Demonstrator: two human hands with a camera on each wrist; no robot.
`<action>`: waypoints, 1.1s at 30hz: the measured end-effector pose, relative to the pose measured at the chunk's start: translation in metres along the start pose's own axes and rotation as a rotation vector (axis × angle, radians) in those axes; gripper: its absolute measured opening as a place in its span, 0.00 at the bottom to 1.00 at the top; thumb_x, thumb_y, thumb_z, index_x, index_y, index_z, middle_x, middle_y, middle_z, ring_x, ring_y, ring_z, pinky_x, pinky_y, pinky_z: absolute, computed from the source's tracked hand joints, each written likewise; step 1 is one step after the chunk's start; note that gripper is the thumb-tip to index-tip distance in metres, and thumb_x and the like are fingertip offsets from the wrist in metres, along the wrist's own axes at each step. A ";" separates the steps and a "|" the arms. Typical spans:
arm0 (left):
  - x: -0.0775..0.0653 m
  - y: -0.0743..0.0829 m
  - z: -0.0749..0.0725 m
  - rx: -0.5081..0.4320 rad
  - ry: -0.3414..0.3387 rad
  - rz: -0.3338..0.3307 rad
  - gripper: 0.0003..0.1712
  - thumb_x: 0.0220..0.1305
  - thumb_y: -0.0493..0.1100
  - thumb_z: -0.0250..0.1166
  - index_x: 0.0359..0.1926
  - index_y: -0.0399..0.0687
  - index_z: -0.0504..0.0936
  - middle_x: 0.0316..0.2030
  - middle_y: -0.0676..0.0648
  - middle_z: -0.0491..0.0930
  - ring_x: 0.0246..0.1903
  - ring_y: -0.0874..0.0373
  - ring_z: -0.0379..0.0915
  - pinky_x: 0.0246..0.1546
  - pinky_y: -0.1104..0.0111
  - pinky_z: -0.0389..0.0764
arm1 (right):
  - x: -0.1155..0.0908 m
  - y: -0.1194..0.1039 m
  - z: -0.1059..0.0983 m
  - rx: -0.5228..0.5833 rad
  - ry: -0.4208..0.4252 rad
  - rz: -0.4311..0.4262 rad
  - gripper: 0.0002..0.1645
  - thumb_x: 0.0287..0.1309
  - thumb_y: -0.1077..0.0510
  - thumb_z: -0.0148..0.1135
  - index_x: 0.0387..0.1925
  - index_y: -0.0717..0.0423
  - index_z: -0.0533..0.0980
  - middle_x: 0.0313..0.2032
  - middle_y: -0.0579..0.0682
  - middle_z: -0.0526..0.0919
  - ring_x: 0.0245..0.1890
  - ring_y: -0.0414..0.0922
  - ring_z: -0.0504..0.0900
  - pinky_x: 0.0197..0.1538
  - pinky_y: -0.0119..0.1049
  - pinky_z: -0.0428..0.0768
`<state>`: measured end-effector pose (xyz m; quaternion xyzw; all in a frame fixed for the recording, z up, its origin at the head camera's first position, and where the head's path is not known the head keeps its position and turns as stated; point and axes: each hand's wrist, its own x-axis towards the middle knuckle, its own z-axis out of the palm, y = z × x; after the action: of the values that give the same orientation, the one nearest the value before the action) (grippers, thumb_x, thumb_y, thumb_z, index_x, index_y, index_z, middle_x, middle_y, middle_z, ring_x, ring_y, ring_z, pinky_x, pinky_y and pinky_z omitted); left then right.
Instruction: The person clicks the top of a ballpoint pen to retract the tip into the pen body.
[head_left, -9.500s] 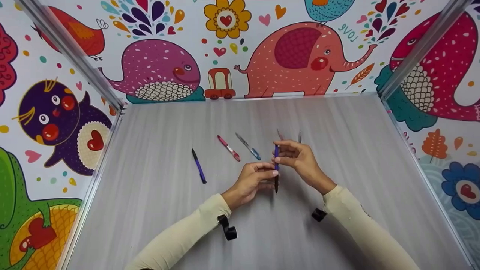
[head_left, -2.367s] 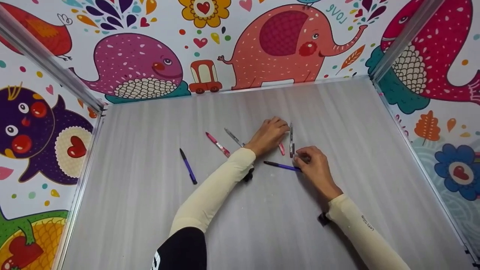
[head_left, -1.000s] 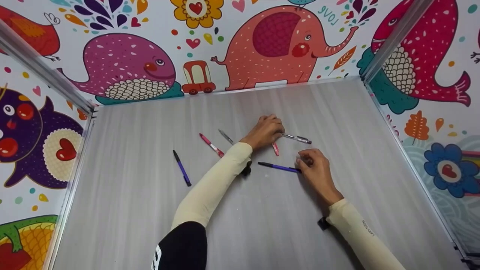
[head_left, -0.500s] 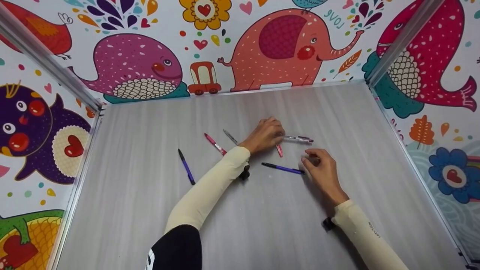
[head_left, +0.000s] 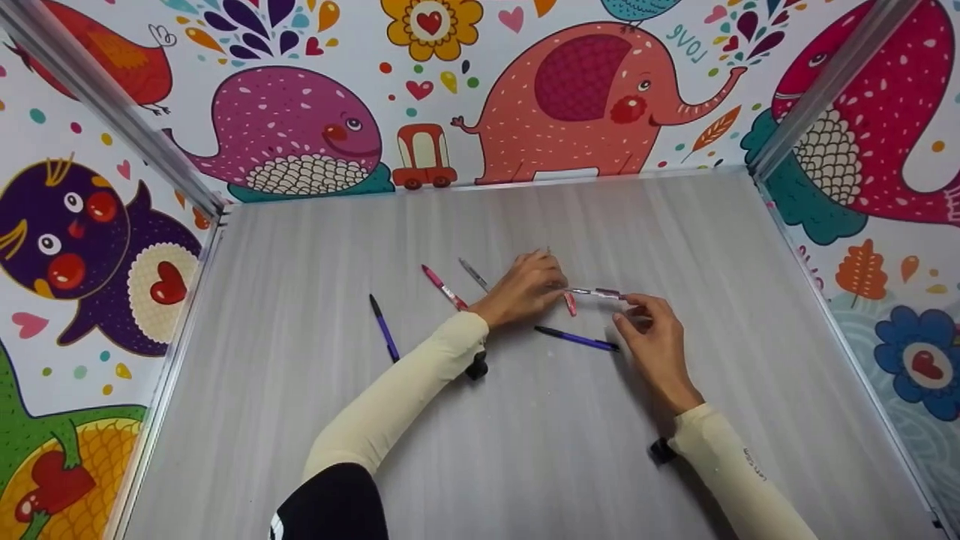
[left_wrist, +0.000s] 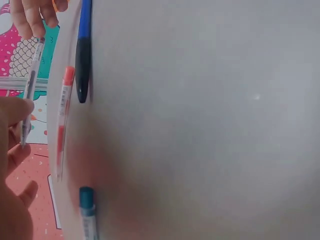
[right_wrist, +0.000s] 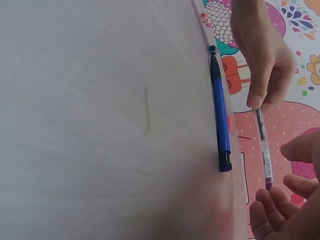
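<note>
My left hand (head_left: 521, 285) pinches the tip end of a clear-barrelled pen (head_left: 600, 293) with a purple end, holding it roughly crosswise above the table. At the purple end are the fingertips of my right hand (head_left: 660, 330); its thumb stands apart from the pen in the right wrist view. Just below, a blue pen (head_left: 576, 339) with black ends lies on the table, nearest my right thumb. A red-ended clear pen (left_wrist: 63, 110) lies behind the held one, partly hidden by my left hand in the head view.
Left of my left hand lie a pink pen (head_left: 442, 286) and a grey clear pen (head_left: 472, 274), whose teal end (left_wrist: 87, 210) shows in the left wrist view. Farther left is another blue pen (head_left: 384, 326), overlapped by my left sleeve. Cartoon-printed walls enclose the table.
The blue pen, earlier held by both hands, now lies on the table. My left hand has swung the clear pen from lengthwise to crosswise, and my right fingertips have come to its end.
</note>
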<state>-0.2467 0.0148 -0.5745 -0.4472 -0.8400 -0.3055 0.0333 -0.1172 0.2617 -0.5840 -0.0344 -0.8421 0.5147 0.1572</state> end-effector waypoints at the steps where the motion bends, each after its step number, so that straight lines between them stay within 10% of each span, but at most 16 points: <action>1: -0.004 0.001 -0.002 -0.025 0.009 -0.007 0.09 0.75 0.40 0.74 0.51 0.43 0.93 0.50 0.45 0.88 0.58 0.48 0.77 0.69 0.50 0.73 | 0.000 -0.001 0.000 0.003 0.002 -0.002 0.21 0.66 0.69 0.76 0.59 0.67 0.83 0.54 0.66 0.83 0.51 0.59 0.86 0.50 0.20 0.79; 16: -0.035 0.023 -0.024 -0.218 0.170 0.003 0.05 0.72 0.36 0.75 0.45 0.40 0.93 0.44 0.45 0.89 0.52 0.48 0.78 0.59 0.55 0.78 | -0.006 -0.026 0.008 0.379 0.016 0.024 0.14 0.73 0.68 0.71 0.57 0.65 0.85 0.45 0.59 0.87 0.43 0.53 0.86 0.45 0.31 0.87; 33: -0.060 0.050 -0.033 -0.395 0.193 -0.253 0.05 0.72 0.38 0.76 0.46 0.43 0.94 0.45 0.49 0.91 0.52 0.56 0.81 0.63 0.60 0.78 | -0.006 -0.055 0.021 0.712 0.028 0.084 0.16 0.70 0.74 0.69 0.56 0.78 0.80 0.42 0.59 0.87 0.43 0.50 0.91 0.49 0.40 0.90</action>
<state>-0.1796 -0.0263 -0.5432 -0.3052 -0.8061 -0.5068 -0.0134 -0.1122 0.2171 -0.5463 -0.0194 -0.6057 0.7813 0.1496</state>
